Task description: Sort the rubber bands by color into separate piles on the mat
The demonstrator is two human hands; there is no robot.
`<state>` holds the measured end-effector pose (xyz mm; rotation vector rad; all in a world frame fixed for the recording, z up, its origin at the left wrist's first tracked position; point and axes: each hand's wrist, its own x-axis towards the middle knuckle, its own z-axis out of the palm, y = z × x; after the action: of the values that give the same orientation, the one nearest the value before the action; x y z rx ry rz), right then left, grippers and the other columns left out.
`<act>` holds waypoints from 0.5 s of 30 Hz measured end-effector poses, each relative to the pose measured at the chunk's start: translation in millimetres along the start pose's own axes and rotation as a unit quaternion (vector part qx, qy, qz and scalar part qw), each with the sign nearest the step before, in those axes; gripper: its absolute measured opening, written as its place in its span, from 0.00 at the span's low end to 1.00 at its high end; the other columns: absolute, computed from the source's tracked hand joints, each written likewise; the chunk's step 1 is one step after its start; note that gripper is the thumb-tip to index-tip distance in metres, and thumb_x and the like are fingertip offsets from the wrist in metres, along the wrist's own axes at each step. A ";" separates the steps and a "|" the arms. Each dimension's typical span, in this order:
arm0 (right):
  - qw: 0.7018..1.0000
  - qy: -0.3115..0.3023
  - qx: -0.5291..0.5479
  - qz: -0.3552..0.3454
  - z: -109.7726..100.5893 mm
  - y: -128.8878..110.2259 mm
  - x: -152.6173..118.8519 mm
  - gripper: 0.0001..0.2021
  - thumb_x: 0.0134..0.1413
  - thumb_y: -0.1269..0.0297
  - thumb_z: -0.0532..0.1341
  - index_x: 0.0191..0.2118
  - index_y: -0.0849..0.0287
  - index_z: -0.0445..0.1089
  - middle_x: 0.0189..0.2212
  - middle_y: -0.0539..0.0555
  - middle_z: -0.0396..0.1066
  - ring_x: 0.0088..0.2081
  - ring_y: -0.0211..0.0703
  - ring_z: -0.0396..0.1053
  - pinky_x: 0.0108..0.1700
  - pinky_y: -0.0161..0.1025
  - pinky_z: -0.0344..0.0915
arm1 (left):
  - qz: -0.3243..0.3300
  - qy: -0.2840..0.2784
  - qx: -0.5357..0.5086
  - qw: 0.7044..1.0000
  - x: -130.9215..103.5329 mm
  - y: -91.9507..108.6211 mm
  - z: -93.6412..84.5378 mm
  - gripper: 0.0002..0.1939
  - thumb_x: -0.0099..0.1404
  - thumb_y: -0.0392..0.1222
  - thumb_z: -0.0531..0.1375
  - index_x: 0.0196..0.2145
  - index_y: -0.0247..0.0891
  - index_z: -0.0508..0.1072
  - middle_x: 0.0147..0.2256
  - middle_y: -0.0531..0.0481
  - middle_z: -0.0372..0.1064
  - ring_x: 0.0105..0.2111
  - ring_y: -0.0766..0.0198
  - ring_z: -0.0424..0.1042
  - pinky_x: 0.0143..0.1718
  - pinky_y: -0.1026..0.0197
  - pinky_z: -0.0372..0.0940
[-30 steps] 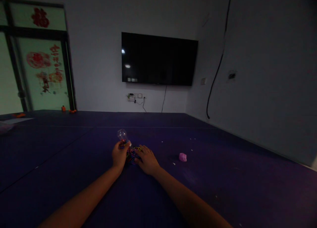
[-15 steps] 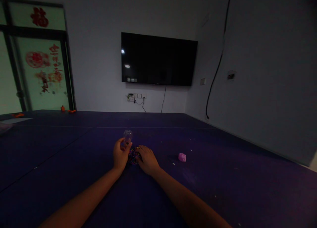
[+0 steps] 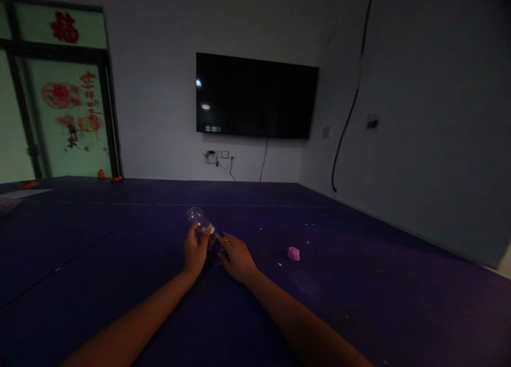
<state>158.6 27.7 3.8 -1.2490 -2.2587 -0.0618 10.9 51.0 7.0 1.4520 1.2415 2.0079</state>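
Observation:
My left hand (image 3: 195, 251) is closed around a clear bulb-shaped bottle (image 3: 196, 216), its rounded end tipped up to the left. The bottle's narrower end, with a pale band, points down to the right toward my right hand. A small heap of thin multicoloured bands (image 3: 214, 251), perhaps rubber bands, lies on the dark blue-purple surface between my hands. Over the right side of this heap rests my right hand (image 3: 238, 259), fingers stretched out and thumb apart. One of its fingers reaches close to the bottle's narrow end; whether they touch I cannot tell.
To the right sits a pink crumpled lump (image 3: 293, 253), with small white scraps (image 3: 279, 264) scattered about it. Orange objects (image 3: 115, 179) lie at the far left edge by the glass door. A television (image 3: 256, 96) hangs on the far wall, and a dark cable (image 3: 345, 127) hangs at right.
The bottle has tilted: its round end swung left and its narrow end now points right toward my right hand. My right hand has barely moved on the heap.

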 end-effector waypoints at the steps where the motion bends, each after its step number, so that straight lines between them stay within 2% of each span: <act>1: 1.000 -0.006 0.000 0.001 -0.8 -0.3 -0.4 0.26 0.57 0.64 0.55 0.62 0.55 0.55 0.61 0.61 0.55 0.60 0.53 0.53 0.57 0.51 0.54 | -0.023 -0.002 -0.018 1.000 0.4 0.3 0.3 0.26 0.54 0.59 0.60 0.42 0.35 0.69 0.34 0.44 0.72 0.31 0.57 0.72 0.32 0.58 0.65; 6: 1.000 -0.027 0.008 -0.003 -1.6 -0.2 -0.9 0.32 0.54 0.64 0.58 0.64 0.52 0.49 0.63 0.61 0.50 0.61 0.54 0.52 0.56 0.51 0.55 | -0.118 -0.029 -0.071 0.990 -0.2 5.9 -0.6 0.23 0.51 0.59 0.62 0.31 0.33 0.72 0.24 0.49 0.71 0.23 0.61 0.70 0.24 0.63 0.62; 10: 0.999 -0.028 0.010 -0.010 1.9 1.8 -0.3 0.33 0.54 0.62 0.59 0.64 0.52 0.49 0.64 0.61 0.46 0.61 0.54 0.52 0.56 0.51 0.54 | -0.128 -0.059 -0.071 0.987 -2.3 8.9 -1.4 0.22 0.48 0.59 0.63 0.26 0.34 0.73 0.18 0.54 0.66 0.19 0.65 0.65 0.20 0.65 0.58; 15: 0.999 -0.023 0.012 -0.019 5.3 2.9 0.1 0.33 0.53 0.61 0.60 0.63 0.53 0.50 0.65 0.62 0.45 0.61 0.55 0.51 0.56 0.51 0.55 | -0.118 -0.091 -0.081 0.985 -2.8 8.2 0.0 0.22 0.45 0.59 0.65 0.23 0.34 0.73 0.16 0.56 0.64 0.18 0.67 0.63 0.20 0.66 0.56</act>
<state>158.6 31.1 -1.3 -1.2063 -2.3150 -0.0195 13.6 44.5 12.1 1.3102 1.0895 1.7355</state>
